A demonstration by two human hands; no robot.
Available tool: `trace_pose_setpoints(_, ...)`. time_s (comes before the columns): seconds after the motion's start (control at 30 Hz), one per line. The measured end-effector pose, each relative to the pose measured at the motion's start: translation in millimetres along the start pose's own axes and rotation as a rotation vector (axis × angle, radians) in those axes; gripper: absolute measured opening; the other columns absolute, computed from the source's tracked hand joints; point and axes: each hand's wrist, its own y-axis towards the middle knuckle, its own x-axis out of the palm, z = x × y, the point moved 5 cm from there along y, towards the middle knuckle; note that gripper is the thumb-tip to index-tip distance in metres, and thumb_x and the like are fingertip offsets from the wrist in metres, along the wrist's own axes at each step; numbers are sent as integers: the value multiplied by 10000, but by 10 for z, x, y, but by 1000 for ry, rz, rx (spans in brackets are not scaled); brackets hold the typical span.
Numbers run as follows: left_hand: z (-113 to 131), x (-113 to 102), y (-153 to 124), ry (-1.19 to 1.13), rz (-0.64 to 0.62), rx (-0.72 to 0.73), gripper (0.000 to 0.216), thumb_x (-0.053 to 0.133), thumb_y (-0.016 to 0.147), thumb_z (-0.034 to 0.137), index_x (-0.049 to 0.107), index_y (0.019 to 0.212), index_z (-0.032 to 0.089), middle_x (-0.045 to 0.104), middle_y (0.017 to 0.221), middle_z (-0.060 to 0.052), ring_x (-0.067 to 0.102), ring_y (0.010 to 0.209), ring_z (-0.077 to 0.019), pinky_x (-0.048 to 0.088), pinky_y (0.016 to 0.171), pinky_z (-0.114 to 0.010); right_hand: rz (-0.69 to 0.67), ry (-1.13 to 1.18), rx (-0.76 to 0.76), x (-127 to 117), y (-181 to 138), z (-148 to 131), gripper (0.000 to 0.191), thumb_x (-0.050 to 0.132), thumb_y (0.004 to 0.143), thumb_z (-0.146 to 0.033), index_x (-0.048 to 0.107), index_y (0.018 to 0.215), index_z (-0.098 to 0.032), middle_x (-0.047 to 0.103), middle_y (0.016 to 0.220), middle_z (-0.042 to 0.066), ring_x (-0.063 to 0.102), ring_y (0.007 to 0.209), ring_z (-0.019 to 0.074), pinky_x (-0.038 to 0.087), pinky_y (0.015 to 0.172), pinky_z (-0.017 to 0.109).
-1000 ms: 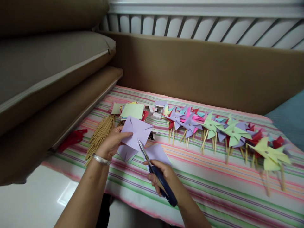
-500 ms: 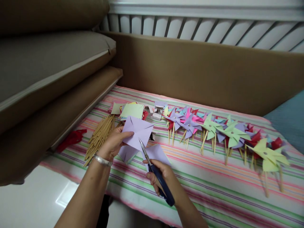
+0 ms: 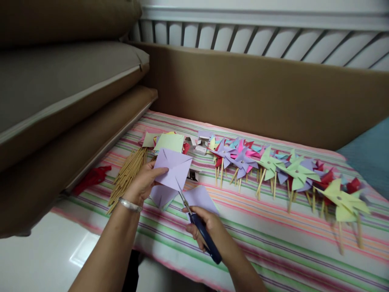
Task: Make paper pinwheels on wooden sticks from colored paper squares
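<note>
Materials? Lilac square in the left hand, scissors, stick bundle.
Lilac square: thin matte paper, holds sharp creases.
Scissors: shiny metal blades, dark blue handles, probably plastic.
Stick bundle: pale tan, likely wood or bamboo; too small to tell which.

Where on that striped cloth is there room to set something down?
Free: the striped cloth between the pinwheels and its front edge, right of the right hand holding scissors. Crowded: around the left hand holding purple paper, beside sticks and paper squares.
</note>
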Motion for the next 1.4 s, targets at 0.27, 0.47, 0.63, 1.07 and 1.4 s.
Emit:
trace_pose_setpoints(0.27,-49,93,-16,197,-104,-35,309,749,525,200,692,815,108,695,725,-71,588,568,-154,409,523,-231,336,-60,-362,-601,-48,-176,429,620,755,-435,430,1090,-247,578,874,31,519,666,140,443,623,284)
trace_pose_setpoints(0.47,-291,516,-179,278,-518,-160,187,717,569,195,706,743,127,672,645,-49,565,529,-148,391,509,-230,455,-13,-302,-693,-52,-189,510,699,657,-292,469,1109,-238,585,896,11,565,800,171,448,734,297)
trace_pose_setpoints(0.63,-370,649,-198,279,-538,-185,228,745,564,197,703,775,123,677,668,-47,576,554,-146,404,531,-228,443,38,-264,-637,-51,-142,466,655,655,-234,508,1097,-229,585,904,8,545,733,155,421,626,254)
trace_pose_setpoints(1.07,-765,1008,-278,-191,-245,-241,306,748,625,233,685,913,150,712,943,-81,655,797,-202,548,668,-304,788,389,-459,-709,42,-35,413,649,689,-255,475,1063,-218,606,1043,44,586,925,198,458,820,322)
trace_pose_setpoints(1.4,-347,349,56,2,47,-30,394,788,511,228,670,867,108,711,785,-89,647,651,-212,522,560,-313,374,132,-242,-458,29,-94,494,659,711,-405,527,1138,-196,520,680,-40,484,484,83,431,480,232)
